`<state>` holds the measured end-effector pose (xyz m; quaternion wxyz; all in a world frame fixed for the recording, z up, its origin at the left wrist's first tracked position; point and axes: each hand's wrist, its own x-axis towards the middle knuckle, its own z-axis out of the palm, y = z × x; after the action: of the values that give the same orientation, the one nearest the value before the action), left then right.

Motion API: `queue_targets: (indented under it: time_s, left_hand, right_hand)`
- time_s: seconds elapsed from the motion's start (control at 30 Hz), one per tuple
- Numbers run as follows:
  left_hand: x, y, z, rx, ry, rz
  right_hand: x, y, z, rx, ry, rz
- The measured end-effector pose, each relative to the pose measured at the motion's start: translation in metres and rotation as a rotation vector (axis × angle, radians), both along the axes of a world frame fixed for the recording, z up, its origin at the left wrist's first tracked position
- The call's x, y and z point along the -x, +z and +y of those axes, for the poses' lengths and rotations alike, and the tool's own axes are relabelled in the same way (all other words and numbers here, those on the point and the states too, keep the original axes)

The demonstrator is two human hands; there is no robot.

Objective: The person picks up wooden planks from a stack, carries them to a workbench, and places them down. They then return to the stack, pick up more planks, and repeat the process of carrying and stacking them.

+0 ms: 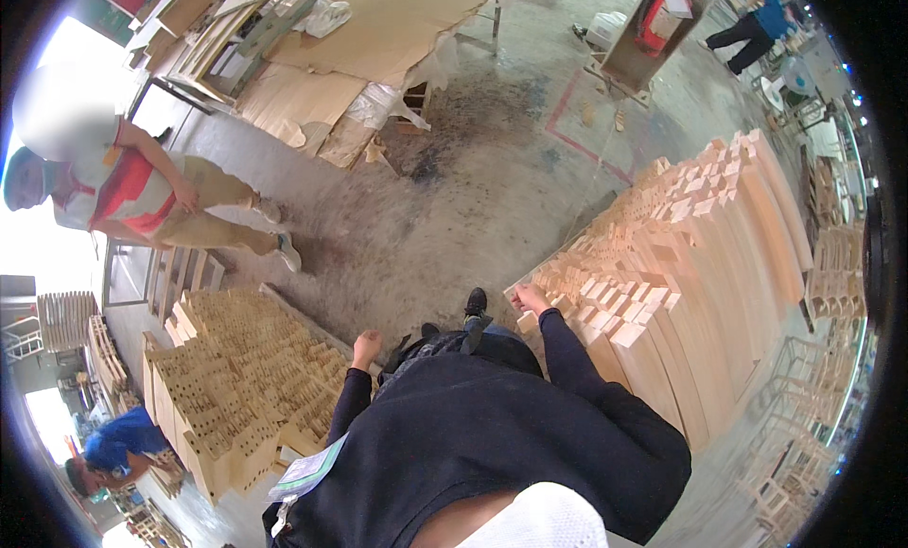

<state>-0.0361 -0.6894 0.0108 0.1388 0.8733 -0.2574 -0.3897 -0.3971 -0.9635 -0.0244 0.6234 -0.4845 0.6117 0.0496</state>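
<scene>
My right hand [531, 297] rests on the near end of a long pale wooden piece in a big stack of curved wooden parts [681, 264] to my right; its fingers curl over that end. My left hand [366, 346] hangs by my side in a loose fist with nothing in it, close to a lower stack of drilled wooden pieces [246, 378] on my left. Both arms wear dark sleeves. A badge [307, 474] hangs on my chest.
A person in a white and red top [142, 193] leans against a frame at the left. Another in blue [113, 444] crouches lower left, a third [757, 28] walks far back right. Cardboard sheets [359, 47] cover tables at the back. Bare concrete floor [454, 198] lies ahead.
</scene>
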Motion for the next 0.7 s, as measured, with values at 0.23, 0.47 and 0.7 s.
queue_targets:
  time_s: [0.23,0.47,0.7]
  left_hand:
    - [0.005,0.007,-0.028,-0.052,-0.079,-0.031]
    - [0.018,0.037,-0.059,-0.023,-0.151,-0.091]
    - [-0.019,-0.022,-0.068,0.054,-0.383,-0.239]
  right_hand:
    - [0.002,0.013,0.004,-0.014,0.042,0.003]
    - [-0.016,0.019,0.011,-0.007,0.025,-0.095]
    - [-0.006,-0.013,0.010,0.089,0.169,-0.117]
